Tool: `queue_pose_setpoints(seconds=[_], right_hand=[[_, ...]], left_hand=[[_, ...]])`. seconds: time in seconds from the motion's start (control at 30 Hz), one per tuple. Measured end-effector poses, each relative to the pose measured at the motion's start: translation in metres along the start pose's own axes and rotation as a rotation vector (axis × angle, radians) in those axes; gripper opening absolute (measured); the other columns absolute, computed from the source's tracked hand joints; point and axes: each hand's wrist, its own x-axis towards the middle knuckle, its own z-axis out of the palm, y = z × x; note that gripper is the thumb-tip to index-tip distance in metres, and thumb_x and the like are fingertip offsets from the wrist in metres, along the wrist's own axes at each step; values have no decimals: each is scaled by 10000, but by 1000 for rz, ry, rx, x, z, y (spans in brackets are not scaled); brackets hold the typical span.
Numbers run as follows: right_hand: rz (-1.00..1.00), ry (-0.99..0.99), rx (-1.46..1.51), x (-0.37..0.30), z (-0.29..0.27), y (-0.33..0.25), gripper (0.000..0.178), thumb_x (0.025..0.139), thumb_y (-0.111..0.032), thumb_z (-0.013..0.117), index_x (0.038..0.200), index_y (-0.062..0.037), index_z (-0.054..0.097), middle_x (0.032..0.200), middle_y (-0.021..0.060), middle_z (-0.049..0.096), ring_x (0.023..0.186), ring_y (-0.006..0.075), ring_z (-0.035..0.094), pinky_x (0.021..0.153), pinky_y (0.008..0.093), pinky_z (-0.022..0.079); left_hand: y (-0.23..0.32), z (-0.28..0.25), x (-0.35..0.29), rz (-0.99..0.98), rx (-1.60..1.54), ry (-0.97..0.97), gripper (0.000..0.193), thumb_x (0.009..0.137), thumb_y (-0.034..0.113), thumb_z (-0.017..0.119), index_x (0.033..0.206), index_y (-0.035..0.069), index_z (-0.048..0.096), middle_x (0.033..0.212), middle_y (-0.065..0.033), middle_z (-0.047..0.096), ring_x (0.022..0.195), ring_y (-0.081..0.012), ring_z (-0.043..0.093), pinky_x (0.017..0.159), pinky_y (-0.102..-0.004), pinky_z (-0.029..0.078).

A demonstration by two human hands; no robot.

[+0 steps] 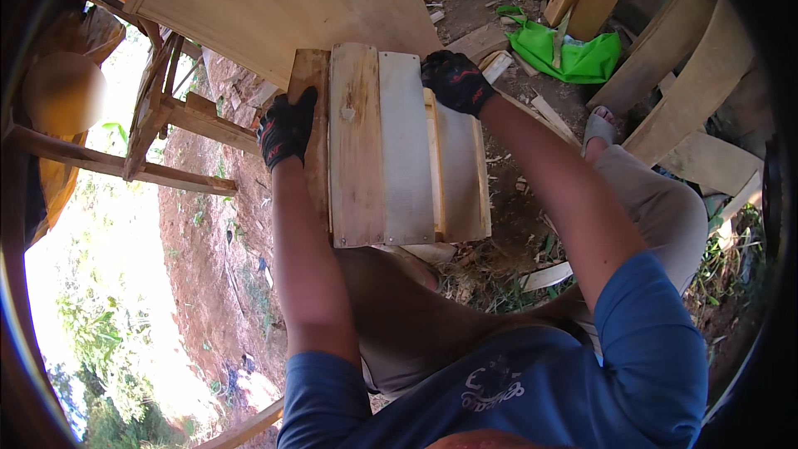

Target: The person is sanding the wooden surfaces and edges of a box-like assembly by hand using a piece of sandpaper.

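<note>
A box-like piece made of wooden slats (357, 158) stands in front of me above my knees. Its slats run away from me, and small nail heads show near the ends of some. On the right side is a gap between slats, with a narrow wooden strip (435, 166) along it. My left hand (285, 129), in a black glove, is closed on the outer left board (312, 145), thumb over the face. The right hand (457, 81), gloved too, is closed at the far right corner; its fingertips are hidden.
Beyond the piece leans a large plywood panel (291, 8). A wooden frame (191, 120) stands at left. A bright green bag (569, 54) lies on dirt strewn with wood scraps. Several long curved boards (690, 75) lean at right, near my sandalled foot (599, 126).
</note>
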Motion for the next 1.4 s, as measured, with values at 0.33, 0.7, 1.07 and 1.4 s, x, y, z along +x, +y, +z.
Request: queue_pose_setpoints(seconds=[0.33, 0.7, 1.07, 1.4], right_hand=[[22, 9, 174, -120, -47, -127, 155, 936, -236, 691, 1008, -127, 775, 1151, 80, 773, 1262, 303, 657, 1078, 503, 506], [-51, -126, 176, -185, -100, -199, 196, 954, -212, 687, 1109, -145, 786, 1243, 73, 747, 1310, 317, 618, 1068, 500, 496], [-134, -22, 61, -83, -34, -63, 142, 921, -171, 695, 1034, -157, 779, 1142, 85, 791, 1205, 321, 688, 1022, 477, 554], [154, -242, -56, 4, -3, -8, 251, 1039, -277, 604, 1149, -152, 792, 1211, 118, 767, 1215, 345, 669, 1039, 481, 539]], left_hand=[[-7, -1, -1, 20, -70, -54, 818, 932, 749, 597, 1416, 94, 672, 1407, -236, 689, 1311, -432, 647, 1097, -549, 509], [-11, 1, -3, 43, -114, -23, 729, 939, 690, 630, 1342, 87, 707, 1368, -231, 710, 1291, -412, 666, 1062, -539, 538], [-1, 2, -7, 16, -162, -40, 677, 942, 660, 654, 1299, 90, 734, 1350, -215, 721, 1284, -400, 669, 1077, -517, 533], [-15, 5, 2, 17, -160, -36, 770, 933, 739, 623, 1303, 70, 718, 1322, -239, 727, 1248, -422, 683, 1044, -529, 544]])
